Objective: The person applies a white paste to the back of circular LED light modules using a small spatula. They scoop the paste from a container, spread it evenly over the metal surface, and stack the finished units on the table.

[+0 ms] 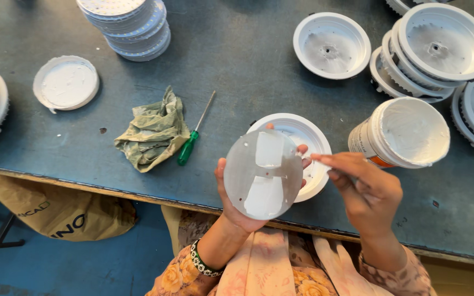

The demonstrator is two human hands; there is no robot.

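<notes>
Left hand (237, 205): grips grey disc (263, 174) upright – white paste smeared across it.
Right hand (370, 193): empty, forefinger extended, touching disc edge.
Counter (237, 71): paste tub (404, 133) near right hand – housing (309, 143) behind disc.

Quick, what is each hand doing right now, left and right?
Left hand: closed on the round grey metal disc, held up on edge.
Right hand: holds nothing visible; forefinger extended toward the disc's rim.

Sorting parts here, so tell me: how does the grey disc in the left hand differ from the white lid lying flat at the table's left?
The grey disc is dull metal smeared with white paste; the white lid is white all over. The disc is held tilted in the left hand; the lid lies flat on the table, untouched. Both are round.
</notes>
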